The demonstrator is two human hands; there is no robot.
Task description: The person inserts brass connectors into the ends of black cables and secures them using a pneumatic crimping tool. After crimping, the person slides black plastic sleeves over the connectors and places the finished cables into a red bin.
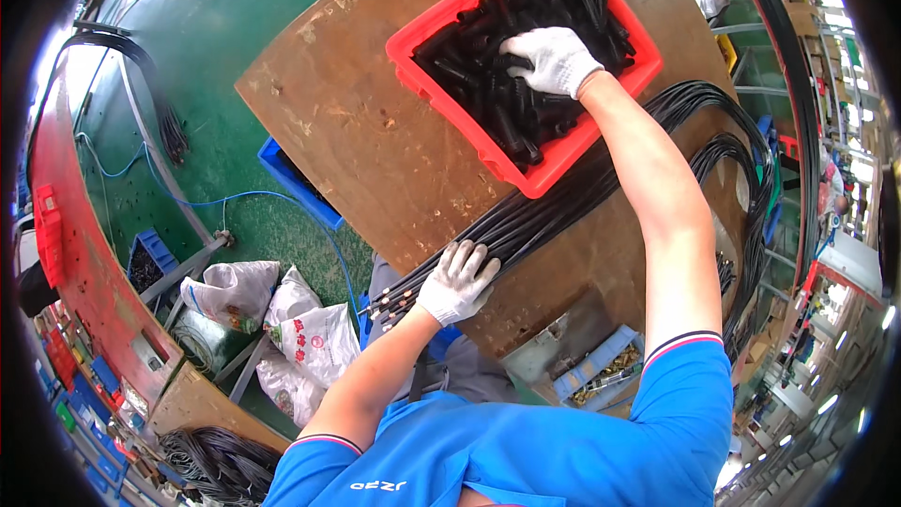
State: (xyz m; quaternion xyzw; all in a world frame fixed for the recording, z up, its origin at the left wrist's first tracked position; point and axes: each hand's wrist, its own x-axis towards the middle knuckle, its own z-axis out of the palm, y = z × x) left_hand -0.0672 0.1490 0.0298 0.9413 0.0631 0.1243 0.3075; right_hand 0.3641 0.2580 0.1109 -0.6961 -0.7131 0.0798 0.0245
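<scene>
It was a factory workshop: a green painted floor (pixel 225 28), a worn brown plywood surface (pixel 375 131), a red bin of black tubes (pixel 526 47), bundled black cables (pixel 563 197), blue parts crates (pixel 150 258) and stuffed sacks (pixel 282 319) showed it.

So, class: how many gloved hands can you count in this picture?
2. The left hand rests on the black cable bundle at the table's near edge; the right hand reaches into the red tray.

We saw the tray (pixel 422 66) of sleeves (pixel 488 84) lying far on the table (pixel 347 122), the cable bundle (pixel 563 202) nearer.
</scene>
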